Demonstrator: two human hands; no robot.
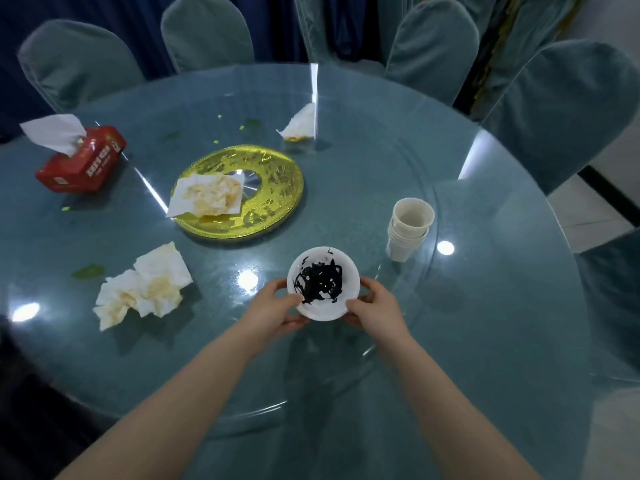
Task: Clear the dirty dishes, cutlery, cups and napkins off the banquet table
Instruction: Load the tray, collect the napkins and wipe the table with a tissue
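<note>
From the head view, your left hand [273,308] and right hand [372,303] both grip the white bowl [323,284], one on each side of its rim, fingers curled round the edge. The bowl is smeared inside with black sauce and sits over the near part of the round glass worktop [467,306]; you cannot tell whether it rests on the glass or is just lifted.

Just beyond it to the right stands a leaning stack of white cups [408,228]. The gold plate [273,202] lies at the middle, with a stained napkin [207,195] on its left half. A crumpled napkin pile [142,285] lies to the left of your hands, well apart from the bowl. A further soiled napkin [299,124] lies on the far side, and a red tissue box [81,161] sits near the left edge.

Bare glass lies between the bowl and the worktop's near edge. Covered chairs [568,109] ring the far and right rims closely. Green flecks on the glass are too small to identify.
</note>
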